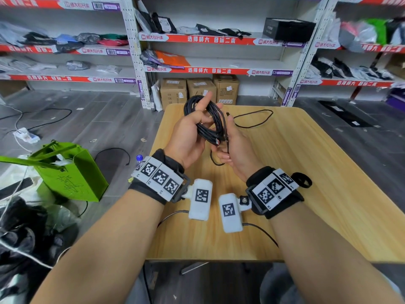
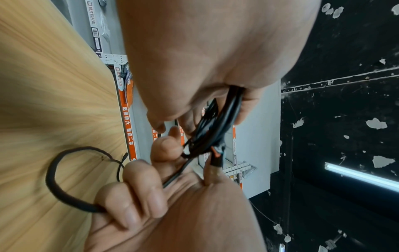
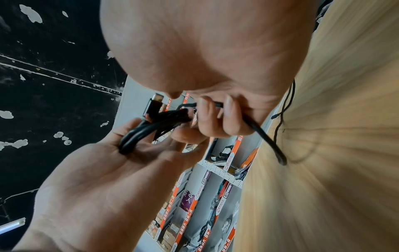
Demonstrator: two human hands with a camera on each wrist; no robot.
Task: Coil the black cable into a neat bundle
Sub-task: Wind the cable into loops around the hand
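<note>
The black cable (image 1: 210,119) is wound into a coil of several loops, held up over the far part of the wooden table (image 1: 306,172). My left hand (image 1: 192,132) grips the coil, fingers through its loops (image 2: 228,109). In the right wrist view the coil (image 3: 138,134) lies across the left palm (image 3: 103,179), with a plug (image 3: 153,104) sticking out. My right hand (image 1: 234,148) is close beside it, its fingers (image 3: 218,117) curled round the loose strand. The free tail (image 1: 254,126) curves over the table behind the hands and also loops below them (image 2: 54,179).
A green paper bag (image 1: 72,174) stands on the floor left of the table. Cardboard boxes (image 1: 197,88) and shelving with parcels (image 1: 219,40) are behind it. A power strip (image 1: 25,134) and other cords lie on the floor at the left.
</note>
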